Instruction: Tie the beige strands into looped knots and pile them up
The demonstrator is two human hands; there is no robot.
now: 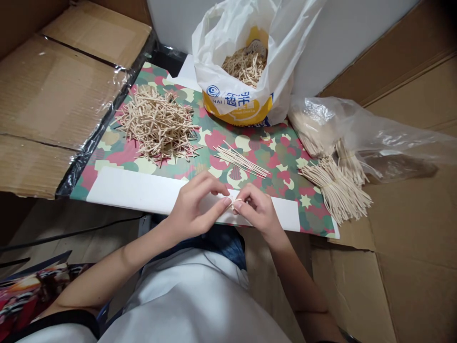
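My left hand (200,205) and my right hand (260,208) meet above a white strip (135,190) along the table's front edge. A small knotted piece of thin pale strand (233,204) is between their fingertips. The right thumb and forefinger pinch it, while the left thumb tip presses at its left side. How the strand is wound is partly hidden by the fingers. Just beyond the hands, several straight pale strands (243,159) lie loosely side by side. A large heap of short pale knotted pieces (159,125) lies farther back on the left.
On the patterned tabletop (210,138), a white and yellow plastic bag (246,102) stands at the back, holding more short pieces (248,64). Tied bundles of long strands (339,188) lie at right, beside a clear plastic bag (378,138). Cardboard (64,90) borders the left.
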